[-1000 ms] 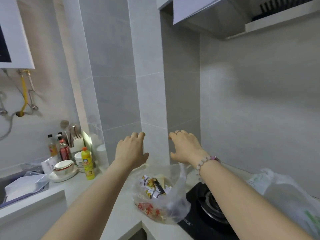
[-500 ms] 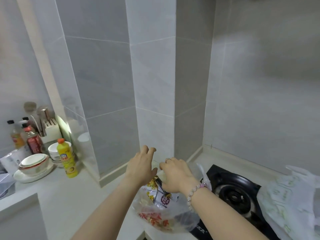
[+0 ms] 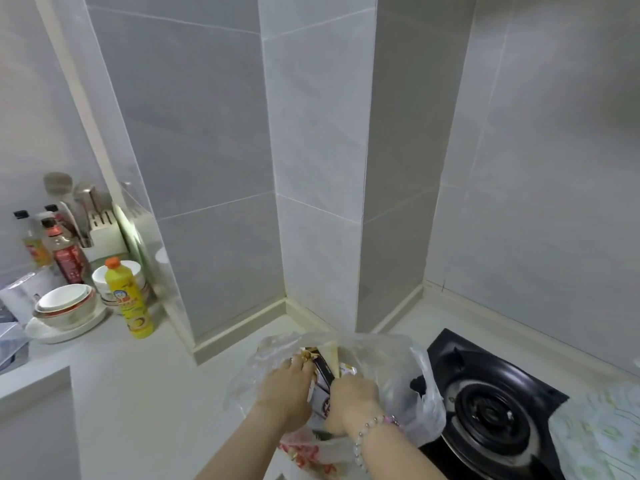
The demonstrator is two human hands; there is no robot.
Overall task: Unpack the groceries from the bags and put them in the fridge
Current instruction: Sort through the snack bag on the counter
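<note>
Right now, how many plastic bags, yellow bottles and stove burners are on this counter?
Plastic bags: 2, the clear bag in the middle and the patterned bag at the right edge.
Yellow bottles: 1, the yellow bottle with an orange cap.
Stove burners: 1, the stove burner between the bags.
Total: 4

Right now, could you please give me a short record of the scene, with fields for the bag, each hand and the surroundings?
bag: clear plastic bag, open, on the counter beside the gas stove
contents: snack packets
left hand: in the bag's mouth, fingers on the packets, grip unclear
right hand: curled round a dark and white packet
other bag: patterned bag right of the stove, untouched
far counter: yellow bottle, stacked bowls
fridge: not in view
</note>
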